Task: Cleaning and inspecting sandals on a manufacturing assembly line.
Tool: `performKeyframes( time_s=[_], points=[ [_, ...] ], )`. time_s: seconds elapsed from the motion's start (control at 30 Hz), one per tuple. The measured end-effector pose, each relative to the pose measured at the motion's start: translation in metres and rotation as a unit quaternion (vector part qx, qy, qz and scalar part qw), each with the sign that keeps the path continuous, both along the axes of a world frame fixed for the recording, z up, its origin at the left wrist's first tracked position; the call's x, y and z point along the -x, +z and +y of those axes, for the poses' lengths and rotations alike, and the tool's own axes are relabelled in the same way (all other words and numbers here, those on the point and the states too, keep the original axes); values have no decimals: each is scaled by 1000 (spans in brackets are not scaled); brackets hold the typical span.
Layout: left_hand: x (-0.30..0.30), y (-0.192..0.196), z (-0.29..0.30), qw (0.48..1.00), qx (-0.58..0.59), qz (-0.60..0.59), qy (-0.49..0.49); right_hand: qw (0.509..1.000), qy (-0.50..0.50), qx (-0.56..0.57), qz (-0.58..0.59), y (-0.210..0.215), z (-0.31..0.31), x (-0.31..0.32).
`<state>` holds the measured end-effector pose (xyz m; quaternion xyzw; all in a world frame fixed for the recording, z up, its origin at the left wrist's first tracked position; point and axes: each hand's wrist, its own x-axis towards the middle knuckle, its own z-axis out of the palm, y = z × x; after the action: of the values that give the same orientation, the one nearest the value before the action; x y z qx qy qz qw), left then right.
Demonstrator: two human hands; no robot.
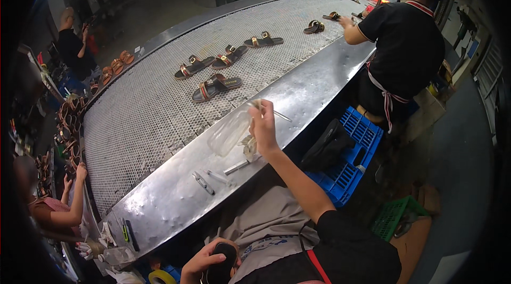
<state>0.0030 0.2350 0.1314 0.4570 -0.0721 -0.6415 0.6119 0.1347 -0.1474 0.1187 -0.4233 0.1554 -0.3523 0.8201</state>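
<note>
A wide mesh conveyor belt (159,103) is seen running from the lower left of the frame to the upper right, with a smooth metal ledge (175,193) along its near side. In the middle of the belt several brown strap sandals (215,87) are laid out, well apart from one another. At the upper right a co-worker in black (407,44) is bent over the belt, and a blue crate (351,161) is placed below the ledge. Near the centre of the frame a clear plastic bottle (230,133) is held tilted above the ledge by the right hand (263,130), whose fingers are curled around its upper end together with a thin brush-like stick (280,115). The bottle is judged to be light, a little soft and rather slippery, so it is best taken around its body, near the neck. At the bottom edge a dark shoe sole (223,265) is gripped by the left hand (205,262), with the fingers wrapped around its edge. Small metal tools (204,183) are left lying on the ledge, close to the bottle.
</note>
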Motion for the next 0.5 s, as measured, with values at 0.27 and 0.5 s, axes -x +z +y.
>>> performKeyframes(
  time_s=[0.27, 0.5],
  points=[
    [-3, 8, -6, 999, 39, -18, 1, 754, 7, 657, 19, 11, 28, 21],
    [-4, 8, -8, 999, 22, 23, 12, 745, 15, 666, 30, 27, 28, 26]
  ],
)
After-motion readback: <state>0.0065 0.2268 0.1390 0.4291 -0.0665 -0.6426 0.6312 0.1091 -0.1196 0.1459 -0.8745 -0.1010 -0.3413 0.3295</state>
